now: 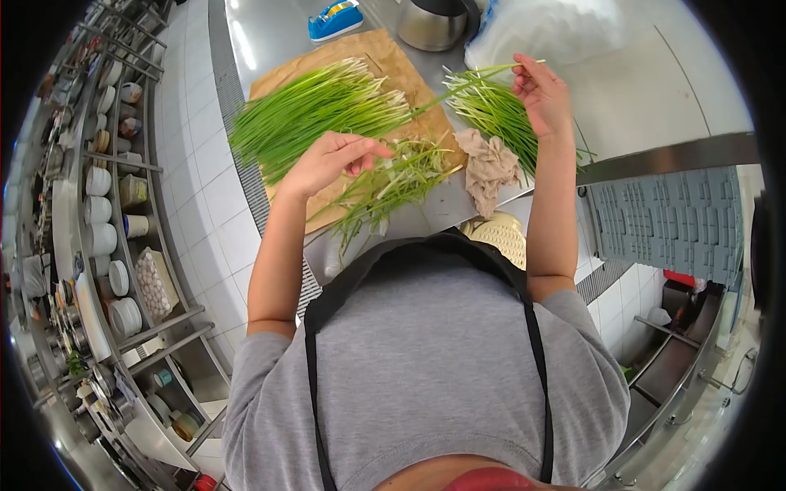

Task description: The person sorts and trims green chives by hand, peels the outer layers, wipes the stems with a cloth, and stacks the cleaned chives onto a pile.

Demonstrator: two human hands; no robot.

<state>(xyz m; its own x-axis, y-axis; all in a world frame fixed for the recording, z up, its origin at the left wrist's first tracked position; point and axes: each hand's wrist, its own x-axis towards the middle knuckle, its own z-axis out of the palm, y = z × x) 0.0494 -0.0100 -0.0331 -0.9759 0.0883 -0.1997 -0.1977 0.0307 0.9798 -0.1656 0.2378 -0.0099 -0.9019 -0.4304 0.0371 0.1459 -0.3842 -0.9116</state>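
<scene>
My right hand [542, 92] pinches the pale end of a long green stalk [479, 75], above a bunch of green stalks with white ends [491, 110]. My left hand [342, 157] has its thumb and fingers pressed together over a loose pile of trimmed, wilted leaves [401, 176]; whatever is between its fingertips is too small to name. A large bundle of green stalks [315, 106] lies on brown paper [417, 69], beyond my left hand. Between the pile and the smaller bunch sits a crumpled beige cloth [489, 168].
A blue tape dispenser [336, 20] and a metal pitcher [431, 24] stand at the counter's far side, near a clear plastic bag [544, 33]. Shelves with bowls [100, 204] line the left. A cream woven basket [497, 236] is below the counter's near edge.
</scene>
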